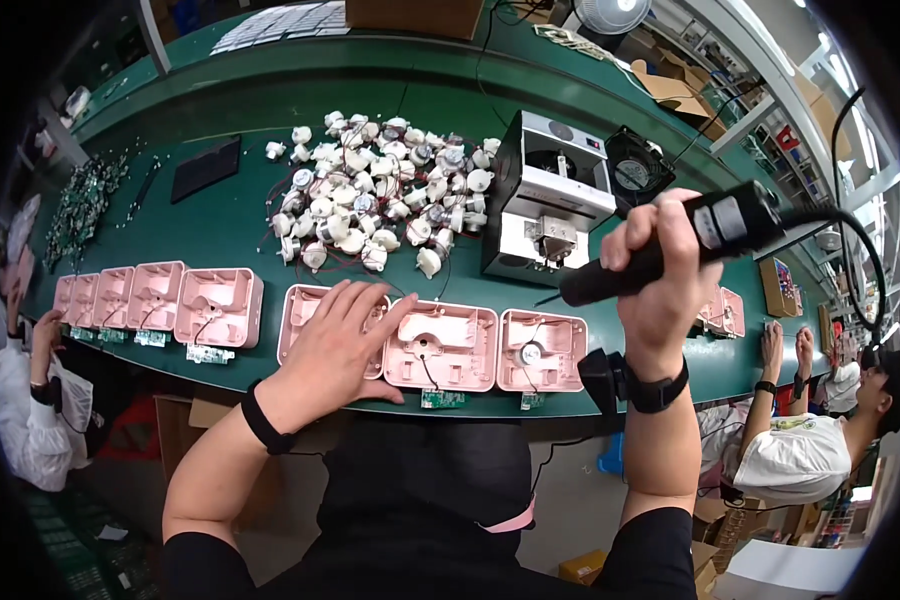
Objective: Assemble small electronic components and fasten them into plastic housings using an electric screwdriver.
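My right hand (670,265) is wrapped round a black electric screwdriver (620,278), raised over the bench on the right. Its thin bit points left and slightly down, above the pink housings and touching nothing. My left hand (330,340) lies with fingers stretched over a pink plastic housing (298,308), covering much of its inside; the thumb is by the lower edge of the middle housing (457,352). A dark wire runs from a hole in that housing toward a green circuit board (443,399) at the bench edge. A round motor (530,353) sits in the right-hand housing (568,345).
A heap of white motors with wires (380,190) lies behind the housings. Beside it stands a black-and-silver screw feeder (555,190). More pink housings (220,300) line the left, near piled circuit boards (85,205). Co-workers sit at both sides; the screwdriver's cable (840,215) loops at right.
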Available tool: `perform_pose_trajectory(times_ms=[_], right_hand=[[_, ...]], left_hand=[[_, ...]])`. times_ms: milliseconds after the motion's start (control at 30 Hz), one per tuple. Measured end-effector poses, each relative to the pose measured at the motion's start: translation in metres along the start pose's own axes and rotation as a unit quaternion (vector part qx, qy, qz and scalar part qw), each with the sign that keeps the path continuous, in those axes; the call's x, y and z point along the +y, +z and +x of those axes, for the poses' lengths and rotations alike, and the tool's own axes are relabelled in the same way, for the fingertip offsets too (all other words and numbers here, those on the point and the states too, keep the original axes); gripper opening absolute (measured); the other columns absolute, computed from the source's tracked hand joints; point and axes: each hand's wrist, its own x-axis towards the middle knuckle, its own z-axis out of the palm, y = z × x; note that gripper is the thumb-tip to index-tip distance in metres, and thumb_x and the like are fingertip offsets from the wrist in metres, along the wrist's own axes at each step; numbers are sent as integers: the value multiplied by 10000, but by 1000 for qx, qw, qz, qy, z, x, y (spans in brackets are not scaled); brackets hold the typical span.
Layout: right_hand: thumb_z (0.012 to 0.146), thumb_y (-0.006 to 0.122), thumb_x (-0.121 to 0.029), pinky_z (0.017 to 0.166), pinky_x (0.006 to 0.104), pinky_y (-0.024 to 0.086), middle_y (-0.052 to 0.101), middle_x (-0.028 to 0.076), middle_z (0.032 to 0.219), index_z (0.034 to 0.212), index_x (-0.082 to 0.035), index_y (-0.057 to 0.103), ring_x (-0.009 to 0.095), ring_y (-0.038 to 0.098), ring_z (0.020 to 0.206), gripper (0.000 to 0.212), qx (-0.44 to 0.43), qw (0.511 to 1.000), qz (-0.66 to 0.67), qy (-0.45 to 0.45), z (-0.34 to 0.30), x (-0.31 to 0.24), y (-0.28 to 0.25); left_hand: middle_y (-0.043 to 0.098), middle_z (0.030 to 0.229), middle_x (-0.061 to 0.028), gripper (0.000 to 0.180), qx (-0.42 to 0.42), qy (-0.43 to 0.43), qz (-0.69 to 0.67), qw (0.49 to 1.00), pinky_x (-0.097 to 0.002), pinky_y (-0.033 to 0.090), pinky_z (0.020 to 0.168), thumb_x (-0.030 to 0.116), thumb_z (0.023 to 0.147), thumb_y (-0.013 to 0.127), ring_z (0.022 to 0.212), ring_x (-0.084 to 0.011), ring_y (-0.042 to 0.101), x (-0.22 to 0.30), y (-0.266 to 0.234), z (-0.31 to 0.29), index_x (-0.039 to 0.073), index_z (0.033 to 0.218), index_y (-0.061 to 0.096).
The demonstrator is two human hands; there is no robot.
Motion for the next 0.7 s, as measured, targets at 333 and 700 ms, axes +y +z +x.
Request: perform_pose_trajectory(times_ms=[333,700], right_hand=[[924,671,-304,552,353,482,522,85,735,1152,-74,406,190,525,564,419,-33,997,47,-58,-61,-30,-13],[928,652,-380,494,335,458,505,65,717,1119,-73,394,181,504,503,444,62,990,42,-120,-77,-65,-54]], left_hand=[[478,1321,-215,967,45,-5,9,999,-512,302,1138,538,644,836,1263,-400,434,30,31,27,87,1423,480],[535,1277,-207,795,87,16,-50,995,-476,412,1034,471,684,837,1198,-379,521,27,9,58,76,1318,563]])
